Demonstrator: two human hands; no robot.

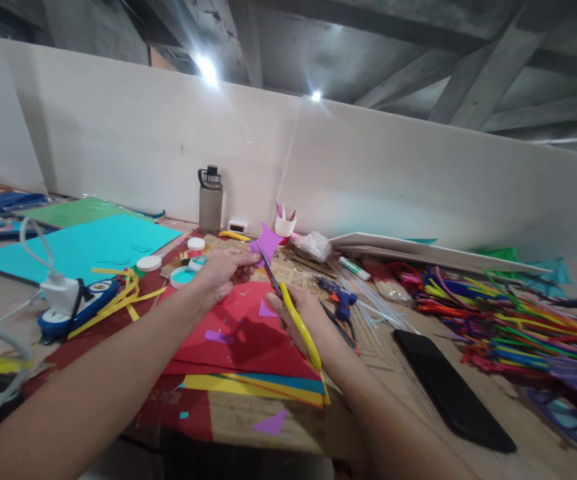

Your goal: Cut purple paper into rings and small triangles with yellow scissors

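Note:
Pinched in my left hand [227,270] is a piece of purple paper [270,241], held up over the stack of coloured sheets. My right hand [301,313] is closed round the yellow-handled scissors [298,327]. Their blades reach up to the purple paper's edge; whether they are parted I cannot make out. Below both hands lies a red sheet [253,357] on top of yellow and blue ones. Purple offcuts [219,337] and tiny scraps are scattered over the red sheet. Another purple scrap [270,423] lies nearer the table's front edge.
A black phone [453,390], a blue glue gun [343,301] and many pipe cleaners [513,320] lie to the right. At the left are a power strip [78,310], yellow strips [131,293] and a turquoise sheet [83,247]. A bottle [211,203] stands by the white partition.

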